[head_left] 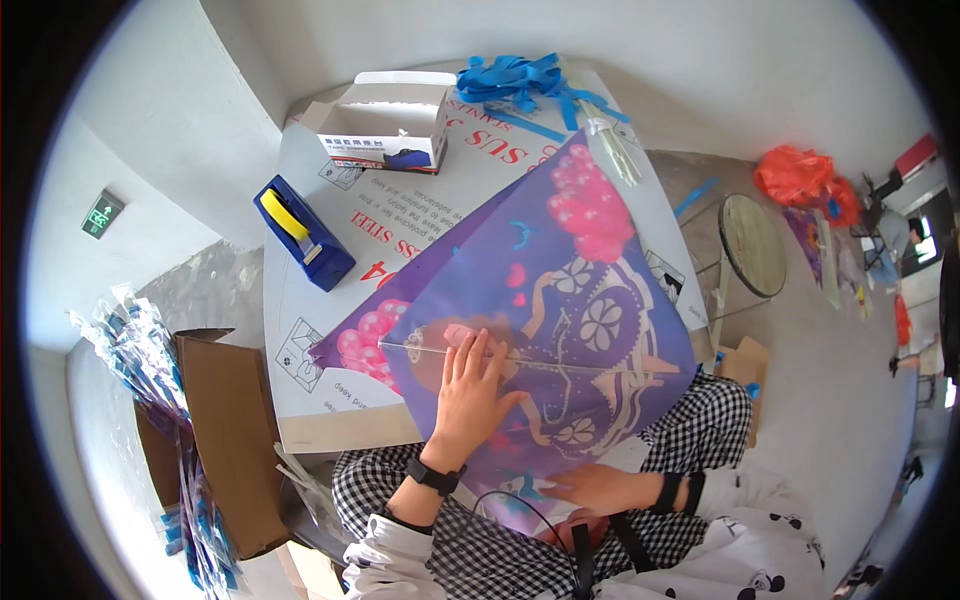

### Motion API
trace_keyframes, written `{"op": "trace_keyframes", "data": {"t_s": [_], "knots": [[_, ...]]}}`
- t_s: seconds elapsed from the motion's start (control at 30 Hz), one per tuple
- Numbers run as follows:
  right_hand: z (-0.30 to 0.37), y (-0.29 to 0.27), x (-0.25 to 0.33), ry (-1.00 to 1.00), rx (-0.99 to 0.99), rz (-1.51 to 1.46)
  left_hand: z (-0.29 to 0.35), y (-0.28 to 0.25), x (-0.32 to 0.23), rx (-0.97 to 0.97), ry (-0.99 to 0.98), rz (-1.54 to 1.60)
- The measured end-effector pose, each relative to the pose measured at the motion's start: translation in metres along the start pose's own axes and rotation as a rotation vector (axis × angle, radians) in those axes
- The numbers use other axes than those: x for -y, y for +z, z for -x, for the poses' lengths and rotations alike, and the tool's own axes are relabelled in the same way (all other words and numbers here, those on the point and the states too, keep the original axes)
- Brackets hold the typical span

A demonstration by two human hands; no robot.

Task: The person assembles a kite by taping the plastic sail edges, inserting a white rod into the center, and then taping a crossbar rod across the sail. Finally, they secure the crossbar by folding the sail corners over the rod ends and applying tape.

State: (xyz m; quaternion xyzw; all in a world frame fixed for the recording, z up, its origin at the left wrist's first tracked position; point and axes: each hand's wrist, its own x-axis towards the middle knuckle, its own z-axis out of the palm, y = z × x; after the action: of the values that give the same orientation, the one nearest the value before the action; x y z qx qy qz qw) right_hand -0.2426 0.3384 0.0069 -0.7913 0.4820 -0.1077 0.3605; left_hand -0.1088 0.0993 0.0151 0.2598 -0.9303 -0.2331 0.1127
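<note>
A purple kite [600, 320] with a printed figure and pink balloon clusters lies over the table's near side and onto my lap. A thin pale spar or line crosses its middle. Beneath its left side shows another purple printed sheet [372, 340], though I cannot tell if it is a second kite or a fold. My left hand [468, 388] rests palm down on the kite, fingers stretched out over the thin line. Lower down, my right hand [592, 490] lies flat against the kite's near corner, its fingers extended.
A blue tape dispenser [305, 235] with yellow parts and an open white box [385, 125] stand on the table [440, 195]. Blue ribbon [515, 80] and thin pale rods [615, 150] lie at the back. A cardboard box [235, 440] is at left, a round stool [752, 245] at right.
</note>
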Motion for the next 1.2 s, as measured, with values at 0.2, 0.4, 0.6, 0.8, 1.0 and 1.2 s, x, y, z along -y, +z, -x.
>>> {"op": "trace_keyframes", "data": {"t_s": [0.2, 0.4, 0.6, 0.8, 1.0, 1.2], "knots": [[-0.049, -0.080, 0.000, 0.106, -0.361, 0.026, 0.003, 0.006, 0.000, -0.031, -0.006, -0.089], [0.011, -0.156, -0.124, 0.776, -0.974, 0.351, -0.005, -0.001, 0.018, -0.239, 0.051, 0.089], [0.057, -0.150, -0.148, 1.194, -0.718, 0.153, 0.038, -0.053, 0.044, -0.311, -0.828, -0.106], [0.050, -0.134, -0.145, 1.162, -0.786, -0.005, 0.048, -0.038, 0.033, -0.186, -0.937, 0.104], [0.044, -0.112, -0.135, 1.023, -0.984, 0.151, 0.064, -0.016, 0.039, -0.436, -0.966, 0.305], [0.048, -0.105, -0.149, 0.989, -1.022, 0.128, 0.066, -0.010, 0.046, -0.406, -0.978, 0.693]]}}
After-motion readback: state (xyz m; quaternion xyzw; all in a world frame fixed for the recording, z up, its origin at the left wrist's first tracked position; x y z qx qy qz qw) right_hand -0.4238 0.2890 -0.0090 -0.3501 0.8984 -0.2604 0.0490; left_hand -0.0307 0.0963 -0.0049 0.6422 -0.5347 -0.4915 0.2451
